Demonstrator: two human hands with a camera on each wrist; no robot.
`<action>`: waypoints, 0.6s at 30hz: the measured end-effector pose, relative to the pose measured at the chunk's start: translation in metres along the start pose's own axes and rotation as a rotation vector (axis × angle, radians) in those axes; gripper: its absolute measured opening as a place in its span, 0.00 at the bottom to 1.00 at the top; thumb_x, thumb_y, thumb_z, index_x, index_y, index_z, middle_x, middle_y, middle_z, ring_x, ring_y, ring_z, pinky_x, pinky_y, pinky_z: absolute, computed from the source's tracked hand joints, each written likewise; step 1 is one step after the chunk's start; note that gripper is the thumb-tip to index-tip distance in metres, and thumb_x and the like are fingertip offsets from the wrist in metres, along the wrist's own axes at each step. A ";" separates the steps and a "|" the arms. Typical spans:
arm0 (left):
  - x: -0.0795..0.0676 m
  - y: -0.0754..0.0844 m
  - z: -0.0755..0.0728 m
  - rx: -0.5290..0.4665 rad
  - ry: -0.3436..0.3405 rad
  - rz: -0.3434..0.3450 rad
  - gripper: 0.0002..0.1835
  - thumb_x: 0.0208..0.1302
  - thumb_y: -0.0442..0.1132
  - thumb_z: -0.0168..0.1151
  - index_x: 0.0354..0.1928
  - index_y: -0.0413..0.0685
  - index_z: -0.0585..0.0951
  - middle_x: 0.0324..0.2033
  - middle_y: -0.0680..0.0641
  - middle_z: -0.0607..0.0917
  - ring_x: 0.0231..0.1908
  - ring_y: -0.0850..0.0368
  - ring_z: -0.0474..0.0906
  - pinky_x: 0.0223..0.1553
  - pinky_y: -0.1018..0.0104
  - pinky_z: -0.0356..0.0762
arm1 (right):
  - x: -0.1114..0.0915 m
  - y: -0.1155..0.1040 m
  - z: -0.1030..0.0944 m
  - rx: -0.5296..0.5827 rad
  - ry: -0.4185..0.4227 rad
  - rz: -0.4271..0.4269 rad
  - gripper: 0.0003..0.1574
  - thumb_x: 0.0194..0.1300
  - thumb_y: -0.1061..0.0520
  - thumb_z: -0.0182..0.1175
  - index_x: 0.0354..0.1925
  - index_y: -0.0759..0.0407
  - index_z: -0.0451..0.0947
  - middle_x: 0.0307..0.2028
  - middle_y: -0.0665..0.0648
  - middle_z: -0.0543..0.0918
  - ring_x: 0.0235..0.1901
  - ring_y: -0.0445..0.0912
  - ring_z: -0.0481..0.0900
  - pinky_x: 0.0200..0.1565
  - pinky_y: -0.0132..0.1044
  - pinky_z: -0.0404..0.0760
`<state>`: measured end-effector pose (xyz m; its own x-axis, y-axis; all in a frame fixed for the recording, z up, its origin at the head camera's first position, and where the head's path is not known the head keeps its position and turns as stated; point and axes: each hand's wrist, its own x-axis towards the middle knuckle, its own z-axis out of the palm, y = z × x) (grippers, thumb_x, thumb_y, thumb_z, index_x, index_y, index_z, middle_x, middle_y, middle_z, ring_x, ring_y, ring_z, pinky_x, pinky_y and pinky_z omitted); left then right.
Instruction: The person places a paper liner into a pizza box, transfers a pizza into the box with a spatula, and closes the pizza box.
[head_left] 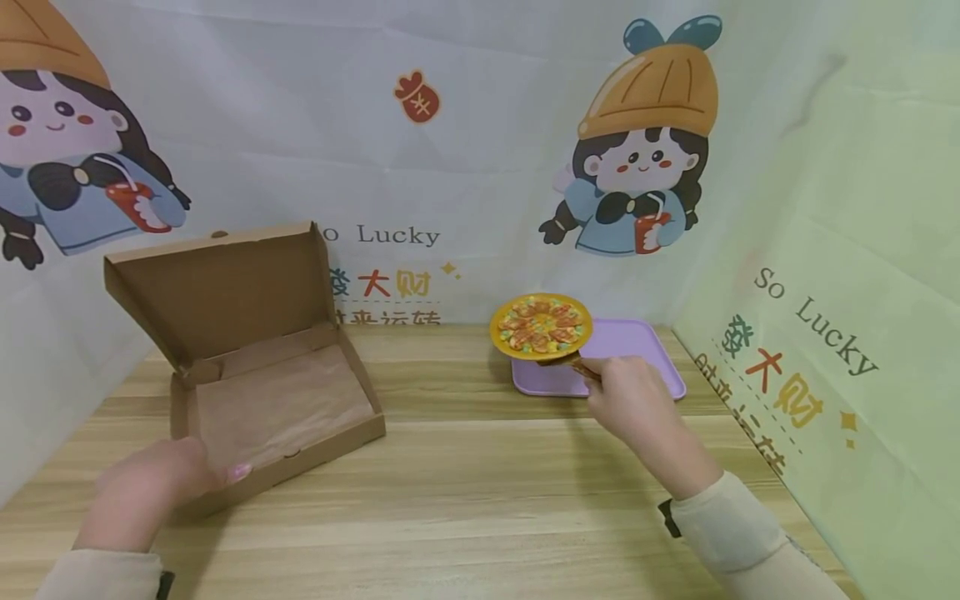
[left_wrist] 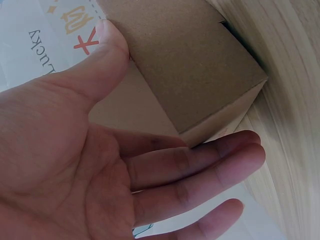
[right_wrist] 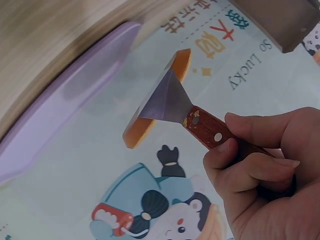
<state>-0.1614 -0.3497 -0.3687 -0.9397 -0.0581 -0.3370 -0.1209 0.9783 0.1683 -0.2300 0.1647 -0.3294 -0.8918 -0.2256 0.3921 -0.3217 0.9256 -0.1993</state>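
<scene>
Wooden table [head_left: 465,492], pizza [head_left: 541,325] on spatula [right_wrist: 212,131]

Matt card, smooth metal
Matt cardboard for the box [head_left: 225,300], creased paper [head_left: 281,400] inside; right of it, scraper [right_wrist: 196,116] in smooth metal and wood, plastic-looking pizza [head_left: 546,327], plastic tray [head_left: 636,337]; behind it, wrinkled cloth-like backdrop [head_left: 480,192].

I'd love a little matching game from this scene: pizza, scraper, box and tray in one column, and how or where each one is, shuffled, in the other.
Things
1. Pizza
2. Scraper
3. Box
4. Tray

How or where
A. Purple, lying on the table
B. Held up on a metal blade
C. Brown cardboard, with its lid raised
D. Gripped in the right hand

Pairs: 1-B, 2-D, 3-C, 4-A
</scene>
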 end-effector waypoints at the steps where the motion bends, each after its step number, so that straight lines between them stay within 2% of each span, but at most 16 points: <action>1: 0.000 0.000 0.000 0.000 0.001 0.001 0.47 0.73 0.70 0.57 0.57 0.22 0.78 0.56 0.16 0.79 0.56 0.11 0.76 0.50 0.18 0.75 | 0.000 -0.002 -0.001 0.001 0.005 -0.006 0.14 0.69 0.62 0.65 0.51 0.57 0.92 0.38 0.64 0.93 0.27 0.52 0.81 0.29 0.49 0.82; 9: -0.001 0.000 0.000 0.004 0.003 0.005 0.47 0.73 0.69 0.57 0.56 0.21 0.78 0.55 0.15 0.79 0.55 0.12 0.76 0.50 0.19 0.76 | -0.002 -0.020 -0.009 0.016 0.023 -0.057 0.14 0.70 0.61 0.66 0.51 0.57 0.92 0.37 0.60 0.93 0.27 0.49 0.80 0.28 0.45 0.79; 18: -0.002 0.001 -0.001 0.003 0.003 0.002 0.47 0.73 0.70 0.57 0.56 0.21 0.78 0.55 0.15 0.79 0.56 0.12 0.76 0.51 0.18 0.75 | -0.003 -0.039 -0.015 0.029 0.027 -0.120 0.13 0.68 0.61 0.68 0.50 0.58 0.92 0.36 0.59 0.94 0.28 0.49 0.85 0.32 0.48 0.85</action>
<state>-0.1598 -0.3486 -0.3663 -0.9408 -0.0566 -0.3342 -0.1181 0.9789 0.1666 -0.2097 0.1338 -0.3090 -0.8375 -0.3261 0.4385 -0.4354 0.8831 -0.1749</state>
